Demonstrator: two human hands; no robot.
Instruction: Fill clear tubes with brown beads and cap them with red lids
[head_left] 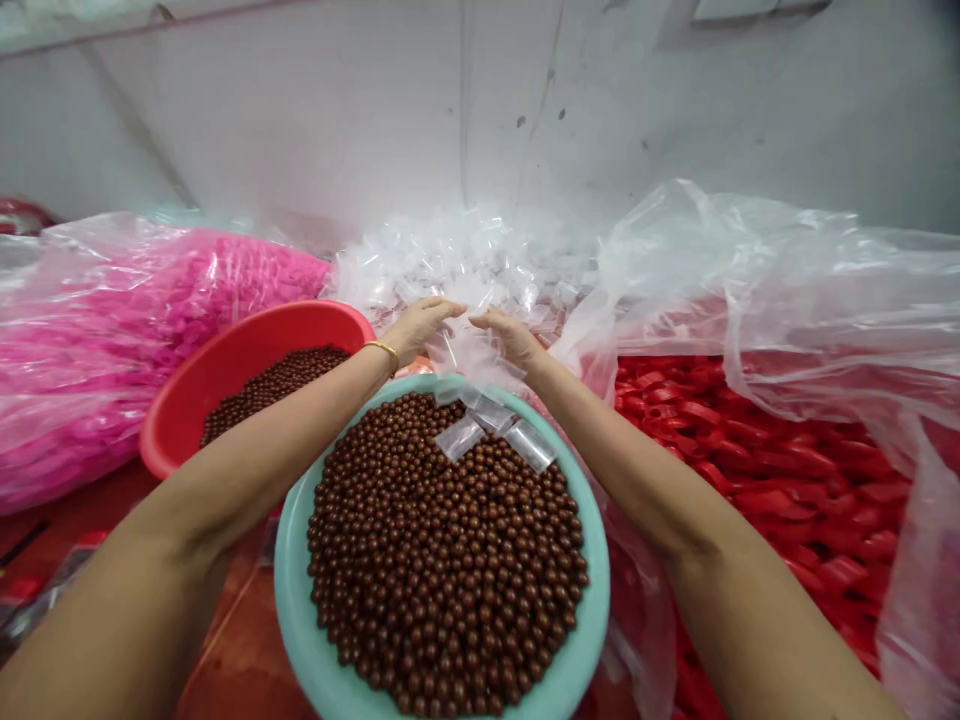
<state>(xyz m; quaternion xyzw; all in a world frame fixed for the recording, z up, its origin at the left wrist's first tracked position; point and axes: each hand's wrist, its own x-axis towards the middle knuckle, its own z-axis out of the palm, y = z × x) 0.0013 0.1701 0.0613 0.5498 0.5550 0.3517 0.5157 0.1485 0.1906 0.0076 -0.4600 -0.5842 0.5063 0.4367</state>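
Observation:
Both arms reach past a teal basin (291,590) full of brown balls (442,560). My left hand (426,325), with a gold bangle at the wrist, and my right hand (510,335) face each other at the near edge of a heap of small clear packets (465,255). Some packets lie between the hands, touching them or very close. Whether the fingers grip any is too unclear to tell. Several clear packets (531,445) lie on the balls at the basin's far side.
A red basin (161,420) with more brown balls stands at the left, beside a clear bag of pink pieces (112,340). On the right, an open plastic bag (810,310) holds red pieces (795,500). A pale wall (375,120) rises behind.

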